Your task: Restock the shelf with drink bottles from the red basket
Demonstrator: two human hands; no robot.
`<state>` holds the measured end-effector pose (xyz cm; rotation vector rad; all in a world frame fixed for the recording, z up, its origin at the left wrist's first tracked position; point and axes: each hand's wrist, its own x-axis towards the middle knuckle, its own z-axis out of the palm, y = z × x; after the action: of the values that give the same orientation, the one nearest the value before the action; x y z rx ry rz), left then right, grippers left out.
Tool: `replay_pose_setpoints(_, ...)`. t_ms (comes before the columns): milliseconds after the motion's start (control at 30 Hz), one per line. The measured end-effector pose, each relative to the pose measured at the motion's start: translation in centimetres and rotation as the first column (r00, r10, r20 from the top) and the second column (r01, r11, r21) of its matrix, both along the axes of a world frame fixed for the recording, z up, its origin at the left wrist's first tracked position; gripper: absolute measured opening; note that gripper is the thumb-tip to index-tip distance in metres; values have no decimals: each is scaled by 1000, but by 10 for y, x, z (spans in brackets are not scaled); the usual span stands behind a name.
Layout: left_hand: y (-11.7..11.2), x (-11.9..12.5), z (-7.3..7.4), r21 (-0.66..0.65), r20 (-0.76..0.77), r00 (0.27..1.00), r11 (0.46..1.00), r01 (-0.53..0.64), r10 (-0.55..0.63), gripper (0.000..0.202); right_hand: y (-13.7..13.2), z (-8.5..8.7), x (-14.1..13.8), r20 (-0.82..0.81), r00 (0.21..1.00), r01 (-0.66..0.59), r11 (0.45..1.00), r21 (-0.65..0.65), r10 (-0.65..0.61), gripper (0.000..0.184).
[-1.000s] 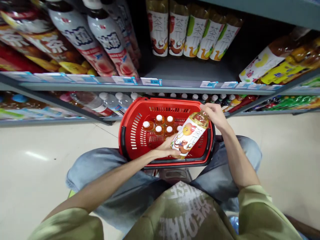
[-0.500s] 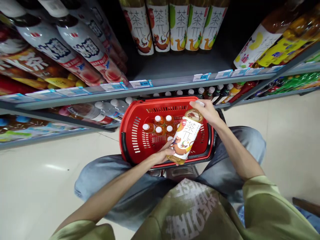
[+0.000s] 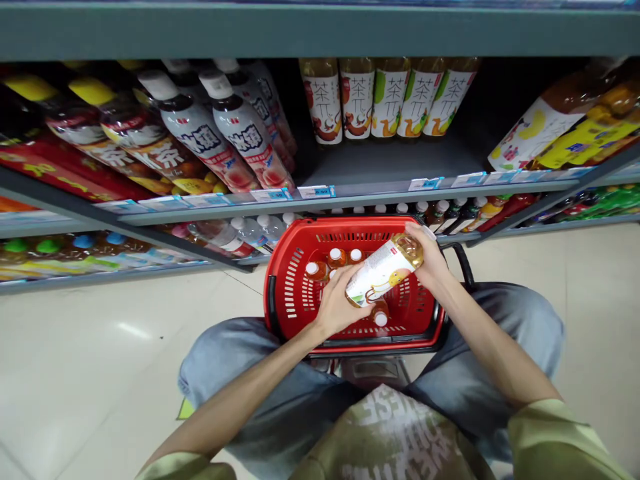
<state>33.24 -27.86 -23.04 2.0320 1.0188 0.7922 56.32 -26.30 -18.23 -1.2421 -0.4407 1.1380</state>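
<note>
A tea bottle (image 3: pixel 383 272) with a white label lies tilted between my hands, above a red shopping basket (image 3: pixel 286 230). My left hand (image 3: pixel 343 300) is wrapped round its lower end. Up at the neck and cap, my right hand (image 3: pixel 429 257) grips the other end and hides most of the cap. A yellow cartoon figure shows on the label side facing me. Inside the basket stand several small orange drink bottles (image 3: pixel 316 270) with white caps, partly covered by my left hand and the tea bottle. One more small bottle (image 3: pixel 381 317) shows below the held bottle.
A shelf (image 3: pixel 360 163) ahead holds a row of similar tea bottles (image 3: pixel 357 100), peach drink bottles (image 3: pixel 245 133) on the left and large bottles (image 3: pixel 543 127) on the right. Lower shelves hold more drinks. The basket's black handle (image 3: pixel 463 263) sticks out right, close by my knee.
The tea bottle has been turned about its length, so the large characters have given way to the cartoon side. It lies flatter, and my left hand has shifted its hold. The view has tilted up.
</note>
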Motion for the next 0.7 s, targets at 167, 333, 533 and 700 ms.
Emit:
replay_pose_setpoints(167,23,-25,0,491,-159,986,870,43,41,60,-1,-3,-4,-85,991,-98,992,77,104,43)
replay_pose_setpoints(333,44,-47,-1,492,-311,949,845,210,-55,41,-4,-3,-10,-26,981,-191,978,84,194,53)
replay_pose_setpoints(533,45,-50,4,459,-381,924,858,231,-45,41,-8,-3,-12,-33,984,-173,979,103,178,54)
replay_pose_setpoints(700,44,-46,7,630,-270,963,755,183,-9,44,-9,-5,-10,11,984,-176,981,82,176,49)
